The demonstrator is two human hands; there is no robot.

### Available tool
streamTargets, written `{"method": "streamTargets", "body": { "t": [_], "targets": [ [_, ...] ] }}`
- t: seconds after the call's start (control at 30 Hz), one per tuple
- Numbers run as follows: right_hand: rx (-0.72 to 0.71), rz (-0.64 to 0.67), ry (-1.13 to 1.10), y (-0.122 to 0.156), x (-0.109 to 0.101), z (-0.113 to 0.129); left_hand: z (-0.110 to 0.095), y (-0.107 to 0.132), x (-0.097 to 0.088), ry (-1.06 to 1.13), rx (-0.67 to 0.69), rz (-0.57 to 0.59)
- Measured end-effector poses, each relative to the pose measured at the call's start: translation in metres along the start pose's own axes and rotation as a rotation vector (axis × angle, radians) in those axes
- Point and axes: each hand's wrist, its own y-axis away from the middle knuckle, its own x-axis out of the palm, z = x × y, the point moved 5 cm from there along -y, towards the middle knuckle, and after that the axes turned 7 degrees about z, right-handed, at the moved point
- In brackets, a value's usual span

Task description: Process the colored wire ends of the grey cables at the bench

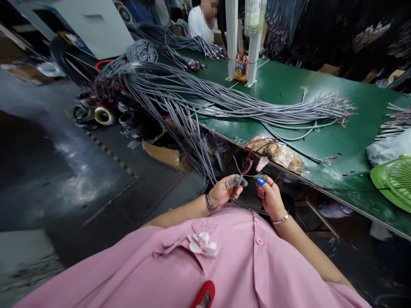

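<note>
My left hand (227, 189) pinches a grey cable (236, 188) near its stripped end, with grey covers on the fingertips. Thin red and dark inner wires (247, 168) fan upward out of the cable's jacket. A bare pale strand (236, 162) sticks up beside them. My right hand (269, 194) is closed in a pinch just to the right, with blue tape around one finger. Another thin pale strand (253, 176) runs from the cable end to its fingertips. Both hands are in front of my body, close to the table's edge.
A thick bundle of grey cables (224, 96) lies across the green table (289, 81) and hangs over its front edge. A taped block (279, 154) sits at the edge. On the right is a green fan (394, 182). A person (201, 23) is behind the table.
</note>
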Motion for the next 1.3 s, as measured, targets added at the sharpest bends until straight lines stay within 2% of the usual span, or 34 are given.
{"method": "streamTargets", "body": {
  "t": [0.1, 0.2, 0.33, 0.4, 0.53, 0.63, 0.73, 0.93, 1.0, 1.13, 1.17, 1.3],
  "targets": [
    [-0.012, 0.015, -0.001, 0.002, 0.001, 0.003, -0.009, -0.002, -0.008, -0.104, 0.064, -0.026],
    [0.024, 0.045, 0.013, 0.005, 0.002, 0.003, -0.026, -0.002, -0.015, -0.345, 0.162, -0.066],
    [0.146, 0.104, 0.058, 0.009, 0.005, 0.000, -0.048, 0.003, -0.009, -0.789, 0.290, -0.011],
    [0.218, 0.175, 0.080, 0.011, 0.009, -0.002, -0.054, 0.005, -0.004, -0.929, 0.357, 0.021],
    [0.343, 0.330, 0.058, 0.018, 0.017, -0.004, -0.053, 0.006, 0.001, -1.027, 0.383, 0.048],
    [0.366, 0.378, 0.022, 0.022, 0.023, -0.004, -0.048, 0.007, 0.001, -1.031, 0.384, 0.037],
    [0.262, 0.392, 0.122, 0.024, 0.029, -0.001, -0.046, 0.008, 0.002, -1.036, 0.400, 0.030],
    [-0.061, 0.352, 0.614, 0.025, 0.035, 0.015, -0.045, 0.007, 0.001, -0.980, 0.338, -0.021],
    [-0.185, 0.335, 0.742, 0.027, 0.033, 0.029, -0.046, 0.007, -0.003, -0.895, 0.315, -0.033],
    [-0.483, 0.185, 0.899, 0.034, 0.028, 0.062, -0.042, 0.009, -0.009, -0.635, 0.196, -0.045],
    [-0.544, 0.185, 0.947, 0.036, 0.031, 0.067, -0.041, 0.009, -0.008, -0.577, 0.161, -0.040],
    [-0.665, 0.427, 1.194, 0.038, 0.053, 0.064, -0.037, 0.010, -0.001, -0.475, 0.069, 0.020]
  ]
}}
